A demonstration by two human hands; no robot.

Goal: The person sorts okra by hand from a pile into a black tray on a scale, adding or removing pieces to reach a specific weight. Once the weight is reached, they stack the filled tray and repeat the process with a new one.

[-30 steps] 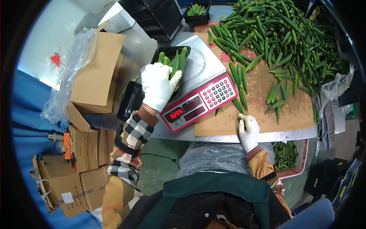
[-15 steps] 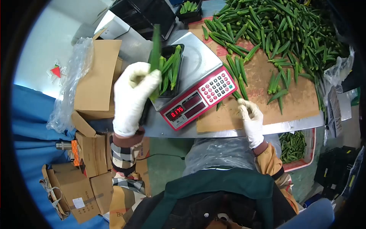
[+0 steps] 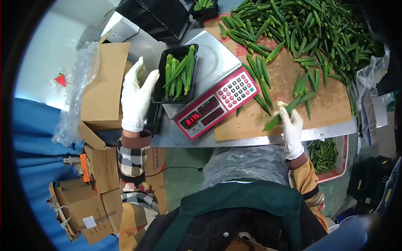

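My left hand (image 3: 136, 100), in a white glove, is raised with thumb and fingers apart and nothing in it. It is just left of a black plastic tray (image 3: 178, 51) holding several green okra pods (image 3: 179, 75). The tray sits on the steel plate of a red-framed digital scale (image 3: 222, 46), whose lit display (image 3: 192, 119) reads 0.175. My gloved right hand (image 3: 293, 131) pinches a single long okra pod (image 3: 274, 122) above the cardboard sheet (image 3: 247, 131). Loose pods (image 3: 263, 90) lie close to the scale's keypad.
A large okra heap (image 3: 310, 25) covers the back right of the table. Stacked black trays (image 3: 155, 19) stand behind the scale, an open carton (image 3: 104, 83) to its left. Below the table edge are a crate of okra (image 3: 322, 157) and cardboard boxes (image 3: 83, 205).
My left hand no longer holds the okra pod and has opened, shifting slightly left. My right hand has moved right, away from the scale, and now holds a pod. The display reading is unchanged.
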